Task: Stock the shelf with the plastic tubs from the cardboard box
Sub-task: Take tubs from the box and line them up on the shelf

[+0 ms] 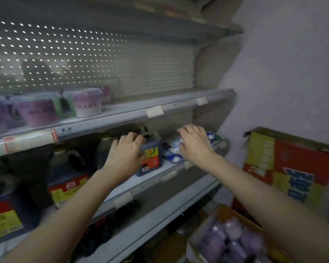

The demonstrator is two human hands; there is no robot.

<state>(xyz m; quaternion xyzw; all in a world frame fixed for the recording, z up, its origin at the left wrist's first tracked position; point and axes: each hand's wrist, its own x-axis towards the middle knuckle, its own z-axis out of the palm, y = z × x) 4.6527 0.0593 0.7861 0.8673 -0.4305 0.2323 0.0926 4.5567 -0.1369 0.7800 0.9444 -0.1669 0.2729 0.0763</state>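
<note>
Several purple plastic tubs (86,105) with clear lids stand in a row on the left part of the upper shelf (179,105). More purple tubs (232,242) lie in the open cardboard box (203,226) at the bottom right. My left hand (125,154) and my right hand (195,143) hang in front of the shelf below, both empty with loosely curled fingers. My left hand is just left of a dark sauce jug (150,158).
Large dark sauce jugs (68,179) fill the left of the lower shelf; blue and white packets (173,150) lie at its right end. A red and yellow carton (291,168) stands at the right against the wall. The upper shelf's right half is bare.
</note>
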